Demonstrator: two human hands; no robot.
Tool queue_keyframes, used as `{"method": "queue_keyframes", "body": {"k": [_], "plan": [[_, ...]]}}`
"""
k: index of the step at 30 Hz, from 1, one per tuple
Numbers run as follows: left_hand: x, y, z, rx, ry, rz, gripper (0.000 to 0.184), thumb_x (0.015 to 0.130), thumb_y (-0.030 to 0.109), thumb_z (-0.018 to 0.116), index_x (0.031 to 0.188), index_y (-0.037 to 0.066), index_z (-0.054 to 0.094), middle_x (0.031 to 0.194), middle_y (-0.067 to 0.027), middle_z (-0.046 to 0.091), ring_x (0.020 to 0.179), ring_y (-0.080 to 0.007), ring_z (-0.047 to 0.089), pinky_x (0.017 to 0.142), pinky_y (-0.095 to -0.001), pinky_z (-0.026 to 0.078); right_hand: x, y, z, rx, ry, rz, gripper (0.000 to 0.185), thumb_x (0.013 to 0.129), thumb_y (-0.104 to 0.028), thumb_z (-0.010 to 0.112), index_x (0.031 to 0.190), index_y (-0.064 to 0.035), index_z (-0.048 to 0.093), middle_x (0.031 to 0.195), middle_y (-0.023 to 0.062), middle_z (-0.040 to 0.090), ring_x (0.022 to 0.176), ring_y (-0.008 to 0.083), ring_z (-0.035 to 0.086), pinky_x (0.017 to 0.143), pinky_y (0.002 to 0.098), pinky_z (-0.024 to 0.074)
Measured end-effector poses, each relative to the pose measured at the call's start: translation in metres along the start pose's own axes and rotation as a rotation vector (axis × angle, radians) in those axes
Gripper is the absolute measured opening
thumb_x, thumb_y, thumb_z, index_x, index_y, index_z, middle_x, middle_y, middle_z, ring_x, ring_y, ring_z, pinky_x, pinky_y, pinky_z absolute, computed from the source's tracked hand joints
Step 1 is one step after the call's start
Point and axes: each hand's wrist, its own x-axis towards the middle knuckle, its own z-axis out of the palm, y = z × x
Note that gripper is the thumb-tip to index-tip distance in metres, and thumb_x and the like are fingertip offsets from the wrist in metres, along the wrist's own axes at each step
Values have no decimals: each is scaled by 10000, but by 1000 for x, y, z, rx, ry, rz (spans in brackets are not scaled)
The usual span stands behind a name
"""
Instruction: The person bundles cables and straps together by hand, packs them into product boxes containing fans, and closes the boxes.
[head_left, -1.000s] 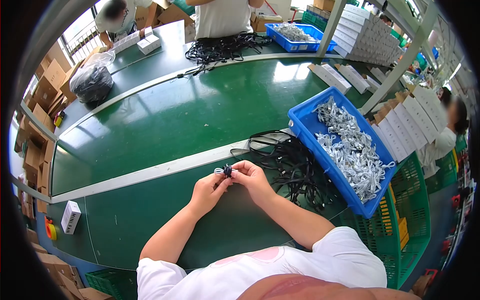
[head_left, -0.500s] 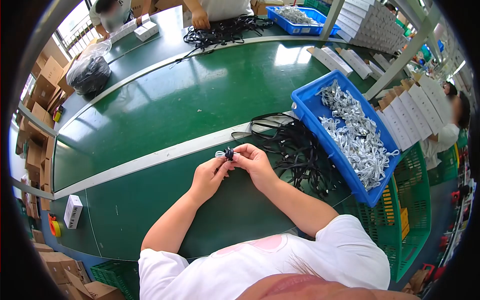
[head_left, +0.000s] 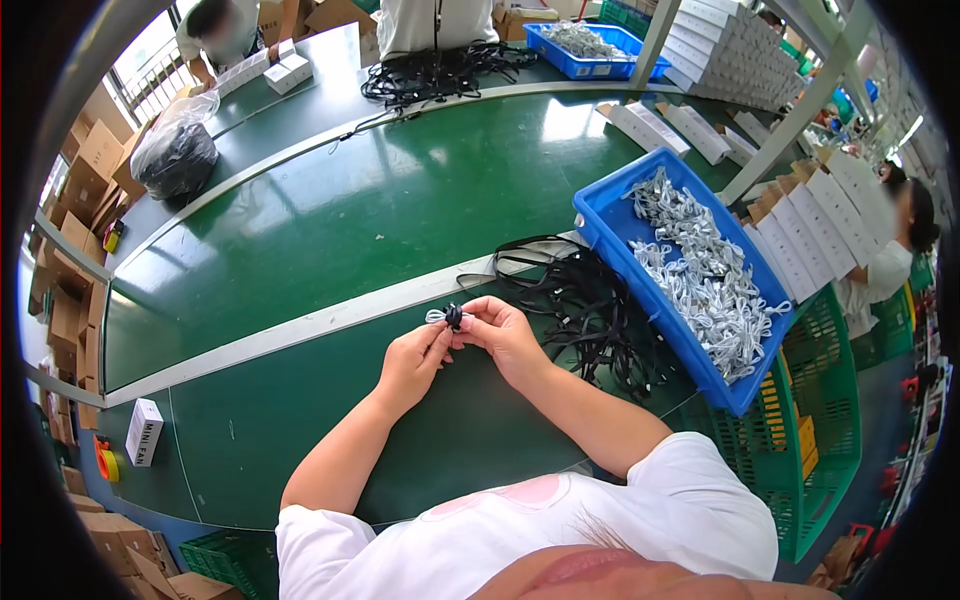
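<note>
A small bundle of white cable (head_left: pixel 436 316) with a black strap (head_left: pixel 454 318) wound around its middle is held up over the green table. My left hand (head_left: pixel 411 362) pinches it from the left and below, fingertips closed. From the right, my right hand (head_left: pixel 503 338) grips the same bundle between thumb and fingers. Right of my hands lies a tangled pile of black straps (head_left: pixel 580 300). Beyond that pile stands a blue tray (head_left: pixel 735 398) with many bundled white cables (head_left: pixel 710 290) in it.
A white box (head_left: pixel 143 433) and tape rolls (head_left: pixel 105 458) lie at the left. A green crate (head_left: pixel 830 400) stands at the right, near leaning white boxes (head_left: pixel 800 245). Across the table are a person (head_left: pixel 430 25), more black straps (head_left: pixel 440 75) and another blue tray (head_left: pixel 585 67).
Both hands stay around the strapped bundle with little movement. Across the table, the co-worker's hand has left the black straps, and a strap now hangs in front of that person. The view has shifted slightly.
</note>
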Motion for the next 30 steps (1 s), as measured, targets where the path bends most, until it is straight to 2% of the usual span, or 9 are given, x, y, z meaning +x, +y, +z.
{"method": "queue_keyframes", "body": {"k": [8,14,30], "plan": [[-1,1,0,26,1,2,227,990,134,570,1110,-34,663,867,-72,687,661,-137,615,604,-231,494,0,-1,2,19,18,15,175,934,-30,627,1089,32,575,984,124,664,852,151,655,808,237,548],[-1,0,-1,25,9,12,231,989,146,577,1102,-35,665,863,-78,684,660,-140,617,600,-236,491,0,0,1,15,4,4,181,937,-38,632,1096,28,577,991,123,666,863,156,662,809,241,557],[-2,-1,-1,70,-1,13,225,987,153,578,1085,-29,666,849,-80,676,657,-146,619,590,-244,478,1,2,1,79,-2,39,176,945,-51,632,1100,10,574,1040,132,650,908,175,663,851,294,581]]}}
